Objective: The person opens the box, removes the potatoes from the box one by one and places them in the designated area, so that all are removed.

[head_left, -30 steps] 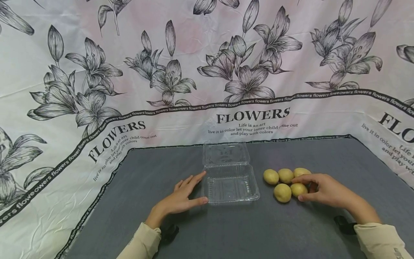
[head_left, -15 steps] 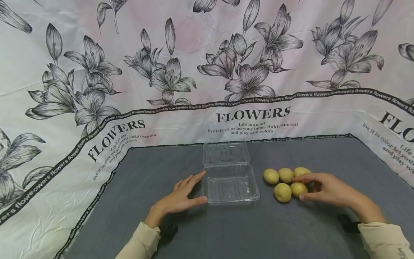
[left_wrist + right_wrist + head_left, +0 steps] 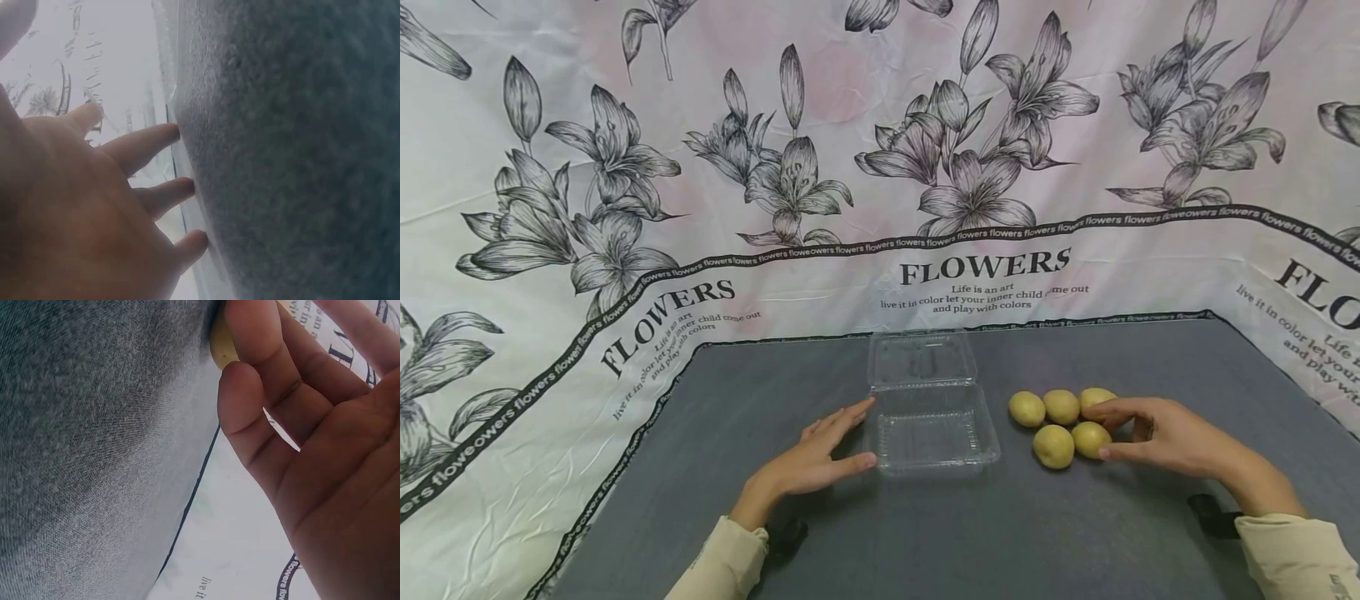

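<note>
A clear plastic clamshell box (image 3: 934,427) stands on the grey table with its lid (image 3: 922,358) folded back and nothing inside. My left hand (image 3: 812,457) lies at its left side, fingers spread and fingertips right at the rim. In the left wrist view the fingers (image 3: 140,149) are straight and apart. To the right of the box sit several round yellow potatoes (image 3: 1053,447) in two short rows. Beside the front right potato (image 3: 1091,440) is my right hand (image 3: 1165,435), fingers loosely bent and thumb apart from them. The right wrist view shows a sliver of potato (image 3: 224,347) behind the fingertips.
Behind the grey table (image 3: 925,533) hangs a white curtain (image 3: 820,292) printed with flowers and lettering, meeting the table's back and left edges. A dark wrist device (image 3: 1213,517) sits under the right forearm, another dark device (image 3: 786,540) under the left.
My right hand has shifted slightly right, its thumb drawing back from the front right potato. The left hand, box and potatoes have stayed nearly in place.
</note>
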`<action>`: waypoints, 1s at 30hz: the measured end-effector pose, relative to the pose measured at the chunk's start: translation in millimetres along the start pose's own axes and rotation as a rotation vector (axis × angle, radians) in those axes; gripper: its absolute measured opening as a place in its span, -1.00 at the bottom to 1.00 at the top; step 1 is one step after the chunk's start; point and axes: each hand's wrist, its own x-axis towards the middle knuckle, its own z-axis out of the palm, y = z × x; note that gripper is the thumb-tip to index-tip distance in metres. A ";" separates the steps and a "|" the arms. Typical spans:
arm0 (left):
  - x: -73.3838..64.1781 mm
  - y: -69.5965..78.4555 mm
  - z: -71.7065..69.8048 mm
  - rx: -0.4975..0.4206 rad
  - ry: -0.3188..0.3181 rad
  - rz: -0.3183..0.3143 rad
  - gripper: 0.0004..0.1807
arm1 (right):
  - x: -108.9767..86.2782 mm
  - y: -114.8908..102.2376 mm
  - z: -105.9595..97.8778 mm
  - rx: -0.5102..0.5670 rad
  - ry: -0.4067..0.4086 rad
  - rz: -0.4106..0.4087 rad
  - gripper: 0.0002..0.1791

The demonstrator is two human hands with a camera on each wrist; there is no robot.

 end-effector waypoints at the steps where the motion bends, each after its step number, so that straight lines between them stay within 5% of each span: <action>1: -0.1 -0.3 -0.6 -0.009 0.004 0.008 -0.13 | -0.1 0.2 -0.4 -0.001 0.001 0.000 -0.41; 6: 0.8 -1.2 -4.3 -0.059 0.008 0.037 -0.22 | -0.4 2.5 -1.2 -0.025 0.015 -0.005 -0.44; 30: 7.2 -6.7 -11.7 -0.258 -0.003 -0.009 -0.34 | -7.1 -0.2 -3.8 -0.073 0.070 0.103 -0.49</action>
